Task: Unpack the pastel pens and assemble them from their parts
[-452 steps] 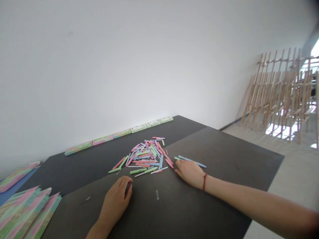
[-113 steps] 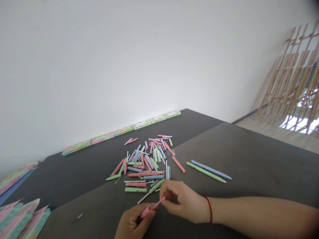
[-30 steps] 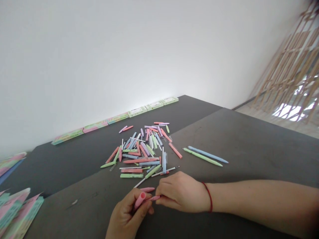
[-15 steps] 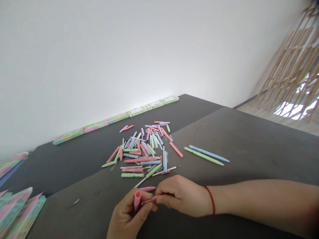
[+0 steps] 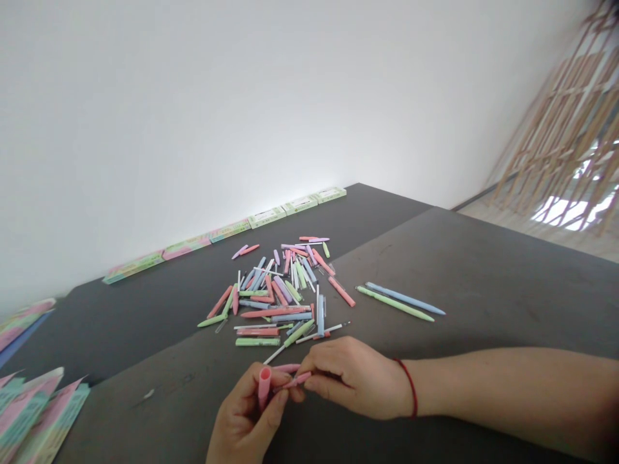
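Note:
Held in my left hand (image 5: 254, 412), whose fingers are closed, is a pink pen barrel (image 5: 264, 385) with its open end up. My right hand (image 5: 341, 377), with a red cord at the wrist, pinches a small pink pen part (image 5: 300, 379). That part's other end meets my left fingertips. Behind my fingers lies another pink pen piece (image 5: 287, 368), partly hidden. Just beyond my hands spreads a pile of loose pen parts (image 5: 285, 296) in pink, green, blue and purple, with white refills among them.
A green pen (image 5: 396, 303) and a blue pen (image 5: 406, 298) lie side by side to the right. Flat boxes (image 5: 227, 230) line the wall along the table's back edge. Colourful packets (image 5: 36, 412) stand at the left. A wooden lattice (image 5: 570, 122) is at the far right.
The small pink part between my hands has shifted and shows more clearly at my right fingertips. My left hand has moved very slightly left; the pile is the same.

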Action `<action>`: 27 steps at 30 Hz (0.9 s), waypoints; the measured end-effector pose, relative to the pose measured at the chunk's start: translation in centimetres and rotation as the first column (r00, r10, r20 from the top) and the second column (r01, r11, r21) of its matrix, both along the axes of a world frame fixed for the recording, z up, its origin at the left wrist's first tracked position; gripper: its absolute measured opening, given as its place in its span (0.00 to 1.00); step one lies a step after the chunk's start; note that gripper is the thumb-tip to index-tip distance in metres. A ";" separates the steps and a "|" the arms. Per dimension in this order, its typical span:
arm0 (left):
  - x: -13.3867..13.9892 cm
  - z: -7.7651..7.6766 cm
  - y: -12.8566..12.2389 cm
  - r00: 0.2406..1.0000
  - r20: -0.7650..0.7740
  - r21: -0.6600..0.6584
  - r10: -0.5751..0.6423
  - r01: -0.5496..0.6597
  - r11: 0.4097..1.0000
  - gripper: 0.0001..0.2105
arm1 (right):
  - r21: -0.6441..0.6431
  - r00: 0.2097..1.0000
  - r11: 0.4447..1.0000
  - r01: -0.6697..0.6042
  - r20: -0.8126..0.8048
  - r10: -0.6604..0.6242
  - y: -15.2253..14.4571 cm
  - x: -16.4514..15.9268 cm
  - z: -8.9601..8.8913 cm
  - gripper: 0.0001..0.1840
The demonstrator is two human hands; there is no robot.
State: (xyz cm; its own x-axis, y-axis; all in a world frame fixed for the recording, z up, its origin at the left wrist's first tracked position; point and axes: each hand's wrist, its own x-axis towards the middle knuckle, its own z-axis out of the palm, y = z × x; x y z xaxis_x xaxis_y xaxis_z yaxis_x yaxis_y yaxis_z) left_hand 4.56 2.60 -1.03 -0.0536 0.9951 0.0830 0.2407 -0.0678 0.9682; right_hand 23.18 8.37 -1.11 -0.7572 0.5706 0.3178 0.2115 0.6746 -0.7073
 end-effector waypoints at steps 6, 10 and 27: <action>-0.1 0.2 0.1 1.000 -0.003 -0.008 -0.026 0.026 1.000 0.06 | 0.010 0.999 1.000 -0.017 -0.049 0.017 0.0 0.0 0.1 0.14; -0.5 0.0 0.2 0.997 -0.044 -0.052 -0.064 0.062 0.997 0.06 | -0.151 0.985 0.988 -0.014 -0.170 -0.012 -0.1 -0.3 -0.4 0.15; 0.1 -0.1 0.3 1.000 -0.023 -0.061 -0.015 0.014 0.998 0.04 | -0.566 0.971 0.825 -0.012 -0.203 -0.125 -0.1 -0.8 -1.1 0.07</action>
State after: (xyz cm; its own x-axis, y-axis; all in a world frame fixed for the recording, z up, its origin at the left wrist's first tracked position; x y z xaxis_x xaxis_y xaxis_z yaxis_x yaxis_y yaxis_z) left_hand 4.63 2.89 -1.13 -0.0378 0.9990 0.0236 0.2625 -0.0128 0.9649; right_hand 22.41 8.22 -2.17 -0.6668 0.7404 0.0850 0.0290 0.1397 -0.9898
